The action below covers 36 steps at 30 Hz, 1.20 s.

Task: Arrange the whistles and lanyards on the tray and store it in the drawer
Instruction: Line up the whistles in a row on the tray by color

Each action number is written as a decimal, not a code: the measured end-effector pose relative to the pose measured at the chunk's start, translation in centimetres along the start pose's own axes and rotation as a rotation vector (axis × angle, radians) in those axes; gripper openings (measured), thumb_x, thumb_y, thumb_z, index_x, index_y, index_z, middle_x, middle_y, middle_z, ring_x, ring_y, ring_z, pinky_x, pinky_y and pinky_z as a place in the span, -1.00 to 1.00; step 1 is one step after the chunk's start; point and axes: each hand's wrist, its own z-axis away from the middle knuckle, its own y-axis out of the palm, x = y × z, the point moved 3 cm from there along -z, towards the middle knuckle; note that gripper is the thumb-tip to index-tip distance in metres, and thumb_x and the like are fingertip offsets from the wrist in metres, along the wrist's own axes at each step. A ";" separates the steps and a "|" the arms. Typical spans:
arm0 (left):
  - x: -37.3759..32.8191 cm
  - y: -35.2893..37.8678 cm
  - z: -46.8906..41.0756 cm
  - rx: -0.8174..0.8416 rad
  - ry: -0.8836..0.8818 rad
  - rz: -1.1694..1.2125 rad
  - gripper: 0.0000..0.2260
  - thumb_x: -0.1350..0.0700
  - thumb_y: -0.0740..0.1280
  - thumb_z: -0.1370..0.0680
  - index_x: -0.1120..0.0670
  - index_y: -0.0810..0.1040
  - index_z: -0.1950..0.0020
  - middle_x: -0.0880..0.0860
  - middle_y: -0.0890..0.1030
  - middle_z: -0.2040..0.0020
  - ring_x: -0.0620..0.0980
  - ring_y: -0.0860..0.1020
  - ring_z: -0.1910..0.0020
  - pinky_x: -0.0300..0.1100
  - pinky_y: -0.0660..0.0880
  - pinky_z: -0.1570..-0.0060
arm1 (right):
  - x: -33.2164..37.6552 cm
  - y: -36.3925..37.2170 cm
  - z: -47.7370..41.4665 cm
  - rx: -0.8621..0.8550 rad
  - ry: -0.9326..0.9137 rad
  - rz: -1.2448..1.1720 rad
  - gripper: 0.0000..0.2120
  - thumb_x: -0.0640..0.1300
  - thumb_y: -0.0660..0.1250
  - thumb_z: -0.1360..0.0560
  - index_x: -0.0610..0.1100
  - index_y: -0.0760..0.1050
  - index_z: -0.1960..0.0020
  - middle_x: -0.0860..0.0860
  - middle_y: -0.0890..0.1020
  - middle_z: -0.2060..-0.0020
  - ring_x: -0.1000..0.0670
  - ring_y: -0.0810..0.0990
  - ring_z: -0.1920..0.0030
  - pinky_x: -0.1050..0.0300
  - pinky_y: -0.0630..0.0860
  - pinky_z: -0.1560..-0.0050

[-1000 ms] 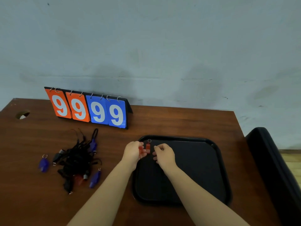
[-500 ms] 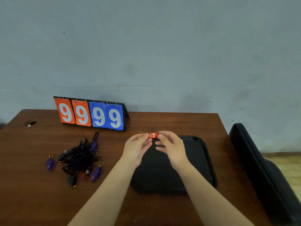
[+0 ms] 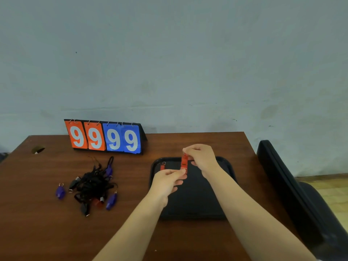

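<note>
Raised whistle (image 3: 184,163): orange-red, matching the second whistle (image 3: 162,167) lying on the plain black tray (image 3: 195,204). Lanyards (image 3: 94,185): black, with purple whistles (image 3: 60,192) among and beside them on the reddish-brown wood-grain table (image 3: 47,232). Scoreboard (image 3: 105,137): two orange cards, two blue, each bearing a white 9.

Brown wooden table (image 3: 47,232) against a grey-blue wall (image 3: 169,63). Flip scoreboard (image 3: 105,137) stands at the table's back edge, reading 9 9 on orange cards and 9 9 on blue. Cable hole (image 3: 38,149) near the far left corner. Black chair (image 3: 293,194) just beside the table's right edge. Wood floor (image 3: 327,185) behind the chair.
</note>
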 end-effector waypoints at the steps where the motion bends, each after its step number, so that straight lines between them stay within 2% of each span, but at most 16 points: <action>1: 0.0 -0.1 0.1 -0.004 -0.005 0.001 -0.89 0.00 0.41 -0.51 0.01 0.62 0.04 -0.07 0.71 0.10 -0.09 0.61 0.00 -0.14 0.51 -0.04 | 0.0 0.2 -0.1 0.010 0.013 0.004 -0.92 -0.17 0.36 -0.54 -0.10 0.61 0.12 0.00 0.65 0.16 0.05 0.61 0.12 0.21 0.51 0.15; 4: 0.4 -0.5 0.0 -0.006 -0.026 0.005 -0.88 0.02 0.42 -0.51 0.03 0.62 0.02 -0.05 0.71 0.10 -0.07 0.62 0.00 -0.11 0.53 -0.08 | -0.3 0.7 -0.2 0.047 0.076 -0.021 -0.94 -0.19 0.36 -0.54 -0.13 0.61 0.08 -0.02 0.64 0.16 0.04 0.60 0.13 0.18 0.50 0.13; 8: 1.1 -0.8 -0.4 0.024 -0.107 0.149 -0.85 0.07 0.44 -0.50 0.09 0.60 -0.02 0.04 0.70 0.04 0.00 0.63 -0.01 -0.10 0.58 0.01 | -1.4 1.4 -0.3 0.055 0.222 -0.122 -0.93 -0.14 0.40 -0.52 -0.14 0.62 0.06 -0.02 0.64 0.21 0.07 0.58 0.23 0.25 0.51 0.28; 11: 1.2 -0.9 -1.0 -0.012 -0.147 0.223 -0.84 0.10 0.44 -0.50 0.12 0.60 -0.03 0.10 0.69 0.04 0.03 0.65 0.02 -0.07 0.61 0.02 | -3.0 2.3 0.1 0.041 0.311 -0.218 -0.86 -0.08 0.43 -0.50 -0.13 0.60 0.01 -0.03 0.68 0.14 0.03 0.65 0.13 0.19 0.58 0.19; 13: 1.4 -1.1 -1.6 -0.054 -0.123 0.209 -0.87 0.11 0.42 -0.51 0.13 0.62 0.00 0.10 0.71 0.08 0.02 0.67 0.06 -0.07 0.61 0.01 | -4.1 2.9 0.5 0.041 0.301 -0.209 -0.84 -0.09 0.43 -0.50 -0.14 0.58 -0.04 -0.06 0.70 0.08 0.00 0.69 0.06 0.18 0.60 0.18; 16: 1.9 -1.4 -2.6 -0.097 -0.054 0.081 -0.92 0.13 0.40 -0.52 0.13 0.64 0.04 0.09 0.70 0.10 -0.01 0.67 0.07 -0.08 0.61 -0.02 | -5.2 3.3 1.2 0.020 0.245 -0.216 -0.93 -0.15 0.40 -0.53 -0.10 0.60 0.00 -0.06 0.70 0.08 0.02 0.70 0.09 0.24 0.60 0.24; 19: 2.2 -1.4 -4.0 -0.144 0.004 -0.092 -0.94 0.12 0.36 -0.55 0.09 0.59 0.04 0.06 0.67 0.08 -0.03 0.64 0.07 -0.11 0.59 -0.03 | -6.1 3.7 0.8 -0.013 0.223 -0.187 -0.93 -0.19 0.40 -0.52 -0.05 0.61 0.02 -0.03 0.70 0.08 0.04 0.69 0.08 0.27 0.59 0.21; 22: 2.0 -1.5 -5.6 -0.219 0.139 -0.272 -0.85 0.12 0.39 -0.52 0.02 0.51 -0.07 -0.04 0.58 -0.01 -0.08 0.58 0.01 -0.11 0.58 -0.07 | -6.7 4.1 -0.3 -0.063 0.242 -0.148 -0.93 -0.20 0.42 -0.50 -0.07 0.61 0.03 -0.01 0.69 0.11 0.03 0.67 0.09 0.25 0.58 0.19; 25: 1.7 -1.5 -7.0 -0.201 0.278 -0.425 -0.80 0.16 0.35 -0.55 0.02 0.58 -0.16 -0.07 0.60 -0.05 -0.17 0.54 0.01 -0.28 0.51 -0.07 | -7.3 4.4 -1.7 -0.101 0.270 -0.158 -0.92 -0.19 0.42 -0.50 -0.13 0.64 0.01 -0.02 0.70 0.13 0.04 0.68 0.11 0.22 0.60 0.15; 27: 1.7 -1.7 -8.5 -0.166 0.279 -0.481 -0.80 0.16 0.30 -0.58 0.03 0.61 -0.18 -0.07 0.62 -0.06 -0.24 0.52 0.05 -0.37 0.43 -0.03 | -7.9 4.7 -2.6 -0.094 0.287 -0.180 -0.92 -0.20 0.40 -0.51 -0.12 0.65 0.02 0.00 0.71 0.14 0.06 0.68 0.11 0.23 0.59 0.16; 29: 1.5 -2.0 -10.0 -0.144 0.245 -0.543 -0.79 0.17 0.26 -0.60 0.05 0.62 -0.18 -0.08 0.61 -0.02 -0.26 0.50 0.09 -0.34 0.40 -0.07 | -8.6 5.2 -3.6 -0.052 0.299 -0.175 -0.88 -0.23 0.38 -0.52 -0.09 0.65 -0.01 0.01 0.71 0.12 0.08 0.68 0.08 0.24 0.58 0.13; 32: 1.6 -2.5 -12.5 -0.130 0.168 -0.620 -0.74 0.20 0.21 -0.61 0.05 0.60 -0.23 -0.03 0.64 -0.12 -0.14 0.56 -0.06 -0.28 0.44 -0.12 | -9.7 5.8 -5.1 -0.045 0.315 -0.117 -0.84 -0.27 0.37 -0.52 -0.08 0.63 -0.04 0.03 0.70 0.11 0.11 0.68 0.08 0.28 0.57 0.12; 34: 2.0 -2.7 -14.0 -0.123 0.132 -0.672 -0.72 0.20 0.19 -0.61 0.04 0.60 -0.24 -0.02 0.65 -0.12 -0.15 0.55 -0.01 -0.34 0.46 0.03 | -10.4 6.3 -6.2 -0.064 0.327 -0.076 -0.83 -0.30 0.36 -0.52 -0.09 0.63 -0.05 0.04 0.69 0.12 0.12 0.67 0.11 0.28 0.57 0.12; 36: 2.4 -2.8 -15.0 -0.110 0.110 -0.702 -0.72 0.20 0.19 -0.61 0.03 0.61 -0.22 -0.03 0.66 -0.09 -0.17 0.54 0.03 -0.38 0.39 0.16 | -11.2 6.8 -7.2 -0.073 0.344 -0.029 -0.82 -0.31 0.36 -0.52 -0.09 0.63 -0.04 0.04 0.69 0.13 0.12 0.66 0.13 0.27 0.58 0.10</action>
